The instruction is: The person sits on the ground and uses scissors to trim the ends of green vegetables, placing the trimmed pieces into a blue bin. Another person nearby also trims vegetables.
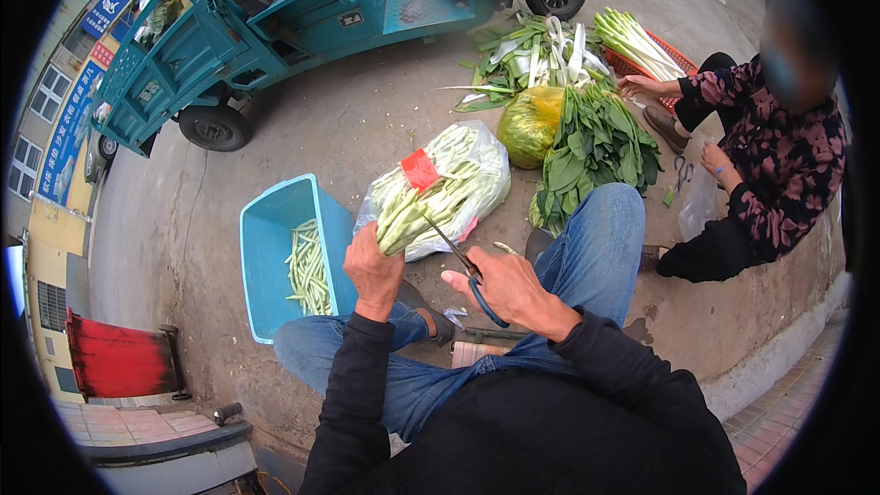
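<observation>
A bunch of pale green beans [404, 221] is gripped in my left hand [373, 269], its tips pointing up and right. My right hand [515, 285] holds a pair of scissors [455, 247] with dark handles; the blades reach toward the tips of the bunch. Whether the blades touch a bean I cannot tell. Just beyond the bunch lies a clear plastic bag [500, 182] full of long green beans, with a red patch [419, 170] on it. Left of my left hand stands a light blue plastic tub [265, 268], with loose beans [309, 271] at its bottom.
Leafy greens [584, 141] and a yellow bag [528, 127] lie beyond my knee. Behind them are leek trimmings [529, 55] and a red basket [656, 48] of scallions. A seated person [784, 158] is at right, near another scissors [680, 175]. A teal cargo tricycle [295, 34] stands ahead.
</observation>
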Demonstrator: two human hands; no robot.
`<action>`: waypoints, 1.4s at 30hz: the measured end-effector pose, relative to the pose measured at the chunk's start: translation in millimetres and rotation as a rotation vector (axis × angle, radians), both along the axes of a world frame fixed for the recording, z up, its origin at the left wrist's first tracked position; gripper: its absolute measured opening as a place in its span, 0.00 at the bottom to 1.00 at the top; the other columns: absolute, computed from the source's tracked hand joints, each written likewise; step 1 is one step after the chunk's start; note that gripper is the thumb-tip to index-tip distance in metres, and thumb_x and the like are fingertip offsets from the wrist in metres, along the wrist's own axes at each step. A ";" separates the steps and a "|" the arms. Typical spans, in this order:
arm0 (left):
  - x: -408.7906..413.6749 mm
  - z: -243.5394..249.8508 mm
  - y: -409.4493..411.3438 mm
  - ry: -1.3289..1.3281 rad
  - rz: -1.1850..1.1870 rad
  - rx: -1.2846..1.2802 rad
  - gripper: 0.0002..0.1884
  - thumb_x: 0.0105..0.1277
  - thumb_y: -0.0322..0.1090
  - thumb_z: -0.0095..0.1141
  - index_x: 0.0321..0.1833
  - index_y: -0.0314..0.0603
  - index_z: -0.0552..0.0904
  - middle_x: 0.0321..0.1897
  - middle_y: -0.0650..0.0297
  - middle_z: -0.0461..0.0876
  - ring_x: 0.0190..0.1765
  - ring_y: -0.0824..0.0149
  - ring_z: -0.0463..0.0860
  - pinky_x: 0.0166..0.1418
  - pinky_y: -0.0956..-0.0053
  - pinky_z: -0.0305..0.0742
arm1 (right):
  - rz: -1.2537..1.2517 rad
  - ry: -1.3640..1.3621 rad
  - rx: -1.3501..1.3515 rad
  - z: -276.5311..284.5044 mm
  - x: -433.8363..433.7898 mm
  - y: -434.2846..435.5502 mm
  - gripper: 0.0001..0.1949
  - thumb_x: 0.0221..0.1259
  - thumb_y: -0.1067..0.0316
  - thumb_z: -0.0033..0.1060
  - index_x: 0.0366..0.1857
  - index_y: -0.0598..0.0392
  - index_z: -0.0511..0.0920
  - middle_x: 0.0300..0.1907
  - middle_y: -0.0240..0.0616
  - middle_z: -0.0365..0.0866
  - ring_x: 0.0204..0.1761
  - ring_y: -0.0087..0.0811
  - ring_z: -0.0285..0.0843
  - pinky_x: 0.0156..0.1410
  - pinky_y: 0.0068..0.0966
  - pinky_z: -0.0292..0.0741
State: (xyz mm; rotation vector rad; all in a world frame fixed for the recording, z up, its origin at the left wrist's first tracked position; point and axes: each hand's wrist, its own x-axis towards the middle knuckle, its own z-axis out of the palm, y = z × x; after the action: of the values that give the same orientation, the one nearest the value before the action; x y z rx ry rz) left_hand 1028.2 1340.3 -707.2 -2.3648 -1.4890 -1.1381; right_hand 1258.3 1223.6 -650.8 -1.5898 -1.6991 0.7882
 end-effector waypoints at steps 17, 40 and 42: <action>-7.1 2.5 7.3 0.007 0.006 0.112 0.17 0.62 0.35 0.75 0.51 0.41 0.85 0.34 0.56 0.85 0.38 0.48 0.86 0.41 0.56 0.76 | -0.049 0.116 0.100 -13.0 11.2 -0.6 0.23 0.79 0.50 0.71 0.32 0.59 0.76 0.20 0.49 0.77 0.21 0.54 0.80 0.29 0.43 0.73; -13.6 37.1 4.7 0.366 -0.108 0.245 0.14 0.64 0.26 0.62 0.53 0.37 0.84 0.41 0.59 0.87 0.42 0.58 0.87 0.49 0.62 0.77 | 0.260 0.637 -0.765 56.2 25.2 7.2 0.31 0.90 0.39 0.42 0.38 0.60 0.81 0.24 0.37 0.84 0.21 0.27 0.86 0.26 0.25 0.78; -11.9 49.6 8.3 0.384 -0.167 0.261 0.16 0.62 0.24 0.62 0.53 0.35 0.84 0.41 0.58 0.88 0.42 0.57 0.88 0.48 0.62 0.77 | 0.257 0.656 -0.815 56.4 28.3 16.1 0.31 0.89 0.38 0.42 0.39 0.60 0.81 0.25 0.37 0.85 0.21 0.27 0.86 0.26 0.24 0.77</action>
State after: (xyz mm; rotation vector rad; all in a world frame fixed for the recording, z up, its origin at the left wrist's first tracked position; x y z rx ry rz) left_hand 1016.3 1348.6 -657.6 -2.3816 -0.9730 -0.7865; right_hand 1286.6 1239.8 -594.4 -1.3273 -1.1394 2.0587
